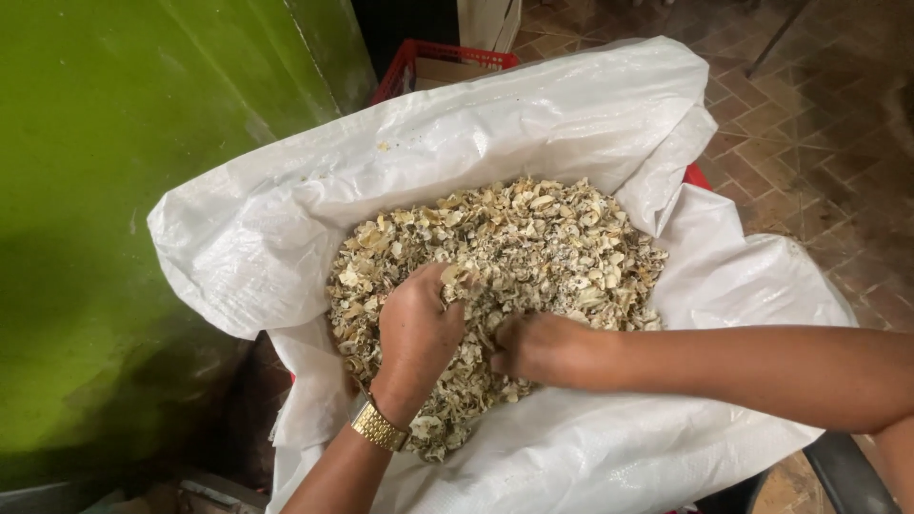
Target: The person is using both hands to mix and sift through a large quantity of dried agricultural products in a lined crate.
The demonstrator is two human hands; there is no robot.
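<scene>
Here, a big white woven sack lies open beside the green wall at nine o'clock. It holds a heap of pale dry husk flakes, probably light, loose and crumbly, best scooped in handfuls. At six o'clock the left hand, wearing a gold watch, pinches some flakes; the right hand closes into the heap.
</scene>
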